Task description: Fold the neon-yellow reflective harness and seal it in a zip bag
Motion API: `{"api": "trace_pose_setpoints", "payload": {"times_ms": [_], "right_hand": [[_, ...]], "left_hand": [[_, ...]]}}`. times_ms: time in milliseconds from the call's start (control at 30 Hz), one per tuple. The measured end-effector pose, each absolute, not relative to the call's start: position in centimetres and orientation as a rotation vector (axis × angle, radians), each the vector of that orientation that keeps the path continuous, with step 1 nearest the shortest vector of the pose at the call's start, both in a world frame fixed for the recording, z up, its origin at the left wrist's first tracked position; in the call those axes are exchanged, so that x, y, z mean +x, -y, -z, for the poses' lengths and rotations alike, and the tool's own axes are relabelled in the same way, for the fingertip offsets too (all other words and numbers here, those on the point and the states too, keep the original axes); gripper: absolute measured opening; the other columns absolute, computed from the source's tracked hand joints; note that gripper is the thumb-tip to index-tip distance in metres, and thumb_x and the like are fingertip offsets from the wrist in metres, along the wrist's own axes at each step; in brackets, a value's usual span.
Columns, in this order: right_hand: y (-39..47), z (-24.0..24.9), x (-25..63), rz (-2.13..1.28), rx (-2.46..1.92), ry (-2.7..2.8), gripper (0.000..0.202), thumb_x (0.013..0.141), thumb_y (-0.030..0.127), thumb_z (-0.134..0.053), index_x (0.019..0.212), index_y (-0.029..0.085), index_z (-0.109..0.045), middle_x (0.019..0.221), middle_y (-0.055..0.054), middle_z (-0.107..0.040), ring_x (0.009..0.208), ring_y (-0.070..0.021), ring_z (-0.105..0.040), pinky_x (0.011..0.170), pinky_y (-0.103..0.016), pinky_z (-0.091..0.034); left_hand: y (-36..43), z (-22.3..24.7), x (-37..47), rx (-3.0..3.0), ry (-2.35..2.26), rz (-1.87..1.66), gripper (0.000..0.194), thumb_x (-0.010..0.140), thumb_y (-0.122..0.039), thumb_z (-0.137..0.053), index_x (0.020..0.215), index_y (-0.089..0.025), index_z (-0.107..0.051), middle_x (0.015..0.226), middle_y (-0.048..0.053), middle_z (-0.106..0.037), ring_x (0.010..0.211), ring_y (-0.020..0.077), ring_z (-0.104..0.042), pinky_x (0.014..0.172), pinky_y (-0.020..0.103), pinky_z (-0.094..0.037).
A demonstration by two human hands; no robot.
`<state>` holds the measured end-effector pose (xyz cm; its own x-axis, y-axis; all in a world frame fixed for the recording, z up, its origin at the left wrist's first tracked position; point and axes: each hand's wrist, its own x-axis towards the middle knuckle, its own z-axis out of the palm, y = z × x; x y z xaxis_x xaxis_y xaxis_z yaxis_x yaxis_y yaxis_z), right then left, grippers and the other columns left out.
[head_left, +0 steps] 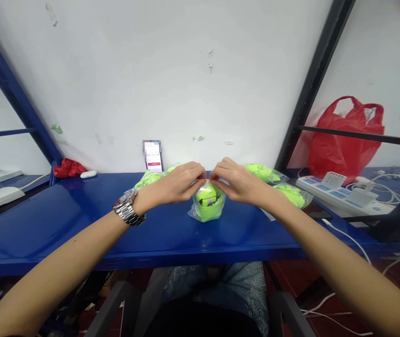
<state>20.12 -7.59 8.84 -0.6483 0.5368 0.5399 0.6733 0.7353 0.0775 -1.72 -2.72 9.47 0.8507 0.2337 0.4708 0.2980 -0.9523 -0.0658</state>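
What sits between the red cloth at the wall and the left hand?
In the head view, a small white object lies beside the red cloth; beyond it, bare blue shelf up to the left hand.

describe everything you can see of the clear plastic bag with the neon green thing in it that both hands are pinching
The small clear plastic bag stands upright on the glossy blue metal shelf, bulging around a rolled neon green item with a dark part at its middle. Its film looks thin and shiny. The left hand and right hand pinch its top edge from either side, fingertips nearly meeting above it. Similar filled bags lie behind it.
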Motion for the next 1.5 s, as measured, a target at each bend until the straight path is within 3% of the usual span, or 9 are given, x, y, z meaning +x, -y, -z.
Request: {"api": "trace_pose_setpoints", "payload": {"times_ms": [367, 600, 1133, 1500], "right_hand": [[7.5, -8.8, 20.8, 0.241, -0.949, 2.383, 0.007, 0.093, 0.021, -0.051, 0.094, 0.018, -0.058, 0.09, -0.007, -0.062, 0.086, -0.0202, -0.052, 0.077, -0.033, -0.041], [7.4, -8.2, 22.3, 0.124, -1.054, 2.31, 0.008, 0.092, 0.02, -0.053, 0.089, 0.017, -0.061, 0.08, -0.004, -0.062, 0.069, -0.0143, -0.054, 0.065, -0.027, -0.039], [7.0, -7.6, 22.2, 0.262, -0.964, 2.327, 0.011, 0.093, 0.019, -0.05, 0.087, 0.016, -0.06, 0.081, -0.004, -0.061, 0.069, -0.0141, -0.052, 0.065, -0.027, -0.039], [7.2, -8.0, 22.1, 0.132, -1.006, 2.291, 0.009, 0.091, 0.018, -0.054, 0.088, 0.015, -0.062, 0.082, -0.005, -0.064, 0.07, -0.0146, -0.055, 0.065, -0.028, -0.04]], "left_hand": [[2.3, -9.3, -1.8, -2.904, 0.433, 0.827, 0.013, 0.096, -0.022, -0.047, 0.089, -0.016, -0.056, 0.079, 0.003, -0.061, 0.07, 0.0131, -0.053, 0.063, 0.028, -0.041], [1.5, -9.1, -2.3, -2.911, 0.504, 0.865, 0.016, 0.097, -0.024, -0.048, 0.092, -0.015, -0.061, 0.085, 0.006, -0.066, 0.074, 0.0135, -0.059, 0.066, 0.027, -0.044], [1.7, -9.1, -2.3, -2.868, 0.471, 0.811, 0.014, 0.096, -0.022, -0.045, 0.089, -0.017, -0.056, 0.08, 0.005, -0.063, 0.07, 0.0136, -0.055, 0.062, 0.028, -0.041], [1.6, -9.5, -2.5, -2.976, 0.554, 0.839, 0.015, 0.096, -0.026, -0.05, 0.093, -0.015, -0.06, 0.086, 0.004, -0.066, 0.076, 0.0127, -0.06, 0.066, 0.025, -0.044]]}}
